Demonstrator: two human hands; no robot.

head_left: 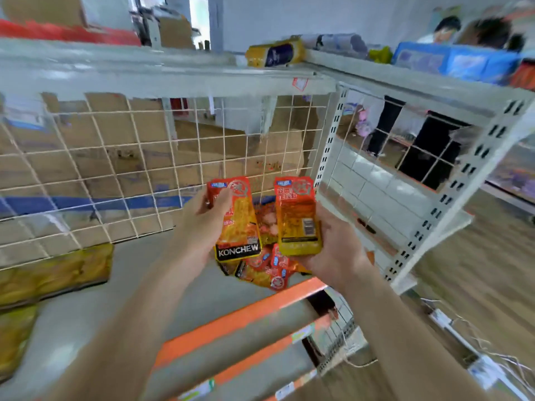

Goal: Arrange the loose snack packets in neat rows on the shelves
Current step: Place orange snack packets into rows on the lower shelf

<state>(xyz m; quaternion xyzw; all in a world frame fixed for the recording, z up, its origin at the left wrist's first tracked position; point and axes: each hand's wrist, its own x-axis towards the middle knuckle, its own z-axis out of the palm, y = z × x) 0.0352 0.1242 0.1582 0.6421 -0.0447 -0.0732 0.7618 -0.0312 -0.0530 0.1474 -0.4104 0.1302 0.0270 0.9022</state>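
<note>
My left hand (pixel 202 215) grips a red and yellow snack packet (pixel 240 224) marked KONCHEW, thumb across its front. Beside it, my right hand (pixel 335 241) holds a second packet (pixel 298 215) of the same kind, back side toward me, resting in the palm. Both packets are upright above the grey shelf (pixel 162 273). Under them a loose pile of several similar packets (pixel 266 270) lies near the shelf's right front corner.
A white wire grid (pixel 115 169) backs the shelf, cardboard boxes behind it. Yellow packs (pixel 55 273) lie at the left. The shelf's orange front edge (pixel 246 314) runs below, more shelves under it. A white upright post (pixel 451 198) stands at the right.
</note>
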